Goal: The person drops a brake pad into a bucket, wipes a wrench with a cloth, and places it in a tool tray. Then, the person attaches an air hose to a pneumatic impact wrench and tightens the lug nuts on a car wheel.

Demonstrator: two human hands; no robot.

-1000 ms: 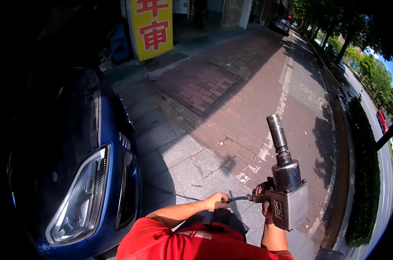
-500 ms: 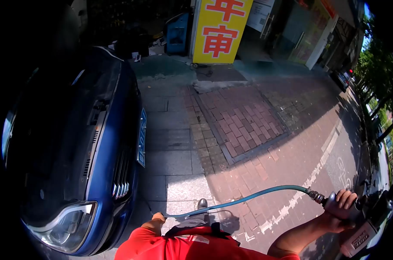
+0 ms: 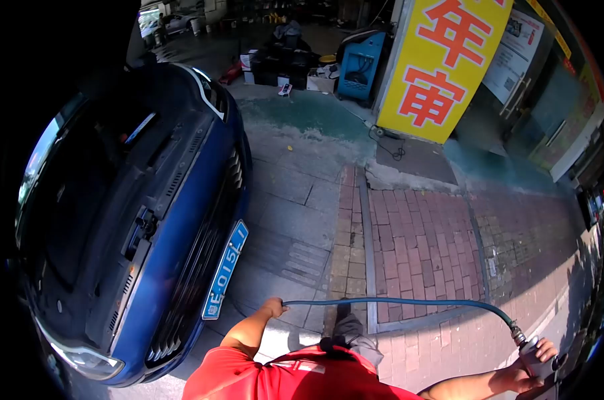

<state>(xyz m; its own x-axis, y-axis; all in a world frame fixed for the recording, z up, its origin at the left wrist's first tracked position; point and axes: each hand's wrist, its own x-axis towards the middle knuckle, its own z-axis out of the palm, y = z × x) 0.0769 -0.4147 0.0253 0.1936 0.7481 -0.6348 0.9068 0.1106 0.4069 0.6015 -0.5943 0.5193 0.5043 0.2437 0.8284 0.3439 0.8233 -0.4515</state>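
My left hand [image 3: 273, 307] is closed around a blue air hose [image 3: 395, 302], low in front of my body and close to the car's number plate. From there the hose runs across to the right and bends down to a metal coupling [image 3: 517, 335]. The coupling joins the handle of an air impact wrench [image 3: 532, 355]. My right hand [image 3: 546, 349] grips that handle at the lower right, fingers wrapped round it. Much of the wrench's body lies in shadow or beyond the bottom edge.
A dark blue car [image 3: 205, 180] stands at the left, its front latch panel exposed. Ahead are a yellow sign [image 3: 442, 73], a blue wheeled machine [image 3: 362, 67] and a black cable [image 3: 396, 152] on the ground. Brick paving [image 3: 422, 247] spreads ahead to the right.
The view has swung left, showing more of the car and workshop. My left hand now appears higher and further right; the wrench appears lower. Both hands keep their holds.
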